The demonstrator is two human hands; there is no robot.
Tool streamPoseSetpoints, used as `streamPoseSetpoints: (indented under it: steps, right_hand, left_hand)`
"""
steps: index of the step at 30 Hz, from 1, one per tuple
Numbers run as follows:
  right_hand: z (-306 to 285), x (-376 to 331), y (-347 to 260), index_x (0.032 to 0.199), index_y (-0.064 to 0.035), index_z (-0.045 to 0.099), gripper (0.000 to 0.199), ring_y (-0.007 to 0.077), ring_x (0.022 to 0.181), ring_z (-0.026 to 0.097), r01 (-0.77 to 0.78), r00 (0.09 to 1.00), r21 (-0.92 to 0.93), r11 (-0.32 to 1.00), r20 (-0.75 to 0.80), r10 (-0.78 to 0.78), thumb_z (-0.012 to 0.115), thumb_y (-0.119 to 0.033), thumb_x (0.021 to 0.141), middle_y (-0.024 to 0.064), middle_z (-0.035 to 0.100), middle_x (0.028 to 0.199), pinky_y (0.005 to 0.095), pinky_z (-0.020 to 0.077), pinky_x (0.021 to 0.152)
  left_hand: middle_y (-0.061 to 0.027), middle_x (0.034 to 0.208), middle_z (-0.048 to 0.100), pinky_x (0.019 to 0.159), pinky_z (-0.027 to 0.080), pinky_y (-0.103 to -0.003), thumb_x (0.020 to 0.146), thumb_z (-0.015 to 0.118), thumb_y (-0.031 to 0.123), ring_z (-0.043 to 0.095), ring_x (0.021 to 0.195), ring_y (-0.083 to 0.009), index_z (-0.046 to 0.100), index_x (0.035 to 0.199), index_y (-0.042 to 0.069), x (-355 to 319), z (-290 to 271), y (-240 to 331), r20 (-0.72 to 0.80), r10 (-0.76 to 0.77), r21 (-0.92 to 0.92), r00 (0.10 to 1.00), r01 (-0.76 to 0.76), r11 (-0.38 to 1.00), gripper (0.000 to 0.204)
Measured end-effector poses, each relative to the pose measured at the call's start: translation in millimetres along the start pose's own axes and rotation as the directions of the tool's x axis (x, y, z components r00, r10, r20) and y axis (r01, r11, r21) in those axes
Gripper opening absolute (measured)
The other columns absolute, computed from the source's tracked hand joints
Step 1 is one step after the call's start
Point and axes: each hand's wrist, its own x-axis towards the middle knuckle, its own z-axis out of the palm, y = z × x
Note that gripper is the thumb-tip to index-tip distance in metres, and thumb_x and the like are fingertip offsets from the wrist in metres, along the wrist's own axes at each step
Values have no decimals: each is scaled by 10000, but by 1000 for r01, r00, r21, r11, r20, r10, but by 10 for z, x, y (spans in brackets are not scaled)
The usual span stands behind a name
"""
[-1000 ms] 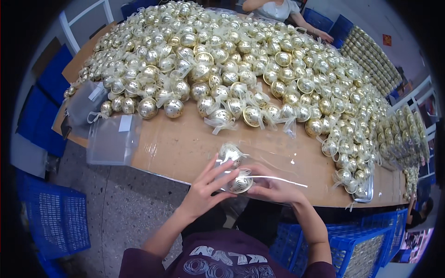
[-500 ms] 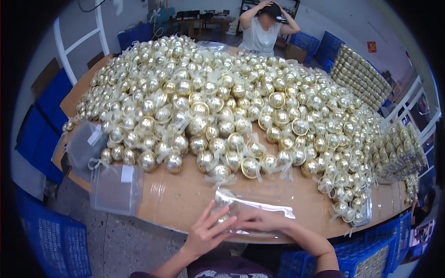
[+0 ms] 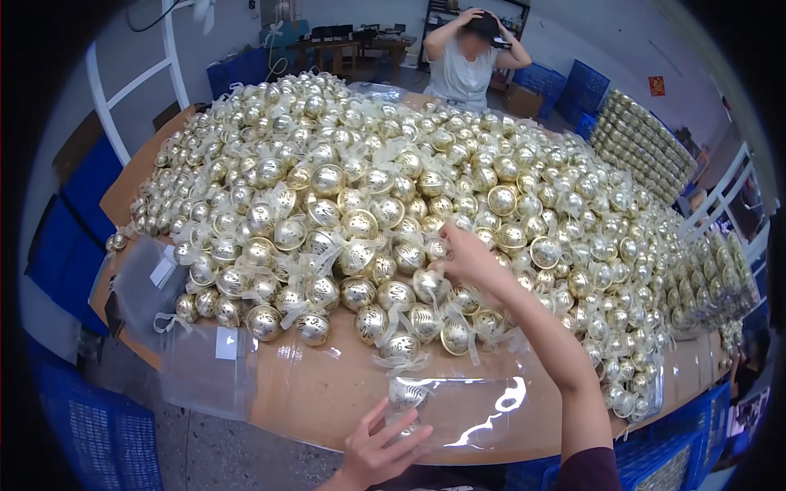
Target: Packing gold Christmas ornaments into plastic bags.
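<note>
My left hand [image 3: 381, 446] lies with its fingers spread over the left end of a clear plastic sleeve [image 3: 475, 409] at the table's near edge. Inside the sleeve, a shiny gold ball [image 3: 408, 393] shows above my fingertips, and another is partly covered by them. My right hand [image 3: 475, 258] reaches into the front of a big heap of gold balls with pale ribbons [image 3: 327, 180]. Its thumb and forefinger are curled around a ball in the heap, partly hidden; the thumb touches a gold ball [image 3: 428, 285] just below.
Clear plastic boxes [image 3: 209, 372] lie left on the brown table [image 3: 303, 393]. Blue crates [image 3: 102, 425] stand lower left and lower right [image 3: 663, 458]. Packed rows of gold balls [image 3: 643, 147] are stacked at the right. Across the table a person [image 3: 463, 65] holds both hands to their head.
My right hand has left the plastic sleeve and moved forward into the heap. My left hand stays on the sleeve. The whole view has shifted, with the table appearing lower.
</note>
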Motion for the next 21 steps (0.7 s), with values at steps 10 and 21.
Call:
streamPoseSetpoints:
  steps: [10, 21]
  right_hand:
    - [-678, -1482, -219, 1190, -77, 544, 583, 250, 1002, 581, 123, 919, 150, 981, -391, -55, 804, -146, 672, 125, 559, 1134, 337, 498, 796]
    - [-229, -3274, -378, 1398, -44, 418, 790, 306, 996, 548, -263, 885, 160, 952, -353, 304, 797, -111, 708, 165, 414, 1305, 371, 463, 876]
  left_hand:
    - [36, 1229, 610, 889, 537, -388, 616, 811, 200, 513, 1161, -341, 723, 1067, 288, -66, -13, 4, 24, -29, -16, 999, 30, 999, 468]
    - [-60, 1282, 565, 1019, 413, -499, 551, 852, 150, 446, 1212, -404, 703, 1106, 178, -30, 35, 11, 46, -14, -9, 999, 15, 1000, 575]
